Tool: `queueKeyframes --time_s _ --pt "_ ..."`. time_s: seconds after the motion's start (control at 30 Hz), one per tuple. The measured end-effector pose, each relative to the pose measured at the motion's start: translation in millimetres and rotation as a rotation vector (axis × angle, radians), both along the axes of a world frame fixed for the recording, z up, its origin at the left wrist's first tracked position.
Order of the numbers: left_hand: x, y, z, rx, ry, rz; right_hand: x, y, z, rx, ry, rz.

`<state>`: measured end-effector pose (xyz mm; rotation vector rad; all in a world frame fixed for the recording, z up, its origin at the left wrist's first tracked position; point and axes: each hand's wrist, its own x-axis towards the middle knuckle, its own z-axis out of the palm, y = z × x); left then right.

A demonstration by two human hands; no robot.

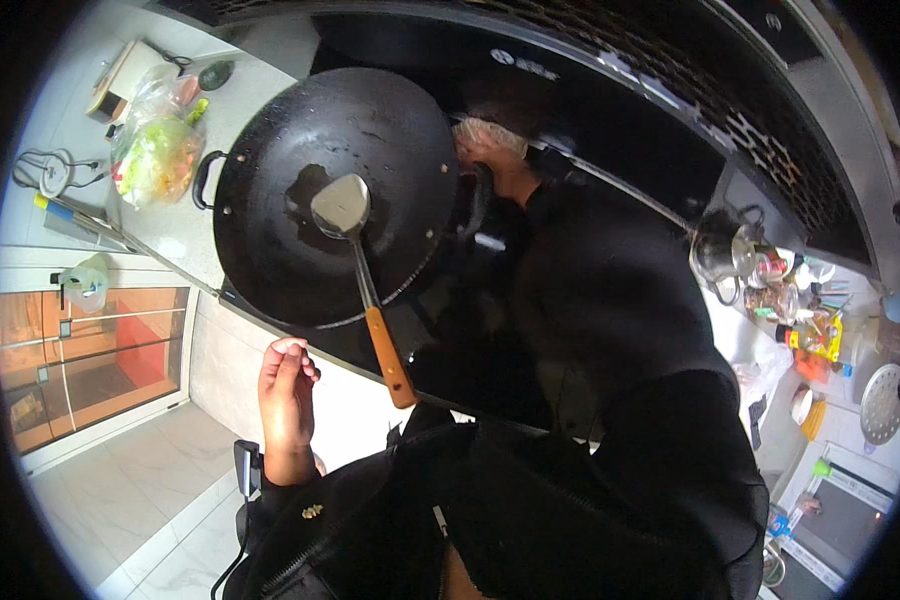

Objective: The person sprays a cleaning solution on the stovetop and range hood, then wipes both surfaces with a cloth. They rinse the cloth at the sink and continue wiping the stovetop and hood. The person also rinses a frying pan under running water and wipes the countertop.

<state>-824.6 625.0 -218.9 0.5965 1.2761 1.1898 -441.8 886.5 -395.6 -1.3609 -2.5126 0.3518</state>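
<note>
A black wok [285, 255] sits on the dark glass cooktop [450, 330], with a small dark wet patch at its bottom. A metal spatula [343, 204] rests in it, its wooden handle [388, 352] lying across the rim toward me. My left hand [289, 397] is raised by the counter's front edge, fingers curled and thumb against them, with nothing visible in it. My right hand [499, 169] is beyond the wok's right loop handle [481, 199], partly hidden by it. A pale translucent thing [504, 136] is at its fingers; I cannot tell whether it is gripped.
At the left, a plastic bag of vegetables [157, 161] and a dark green vegetable [215, 75] lie on the pale countertop [187, 232]. A metal pot [724, 251] and several jars and bottles [772, 300] stand at the right. The range hood [720, 112] overhangs the far side.
</note>
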Motion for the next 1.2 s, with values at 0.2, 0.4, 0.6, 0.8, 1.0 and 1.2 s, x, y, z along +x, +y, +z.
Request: queueKeyframes --time_s 0.2,0.4,0.6,0.8,1.0,1.2 --pt "14 3 5 0.0 0.004 -0.013 205 -112 17 -0.332 0.155 -0.149" --pt "25 24 16 0.113 0.069 -0.071 300 -275 -9 -0.216 -0.154 -0.539" --pt "30 43 39 0.244 0.106 -0.101 220 -417 17 -0.2 -0.207 -0.414" --pt "60 33 58 0.284 0.098 -0.137 260 -300 31 0.211 -0.41 -0.462" --pt "78 6 78 0.33 0.177 -0.202 259 -244 -13 0.136 -0.212 -0.67" --pt "51 -11 76 0.313 0.11 -0.178 160 -422 8 0.065 -0.169 -0.709"
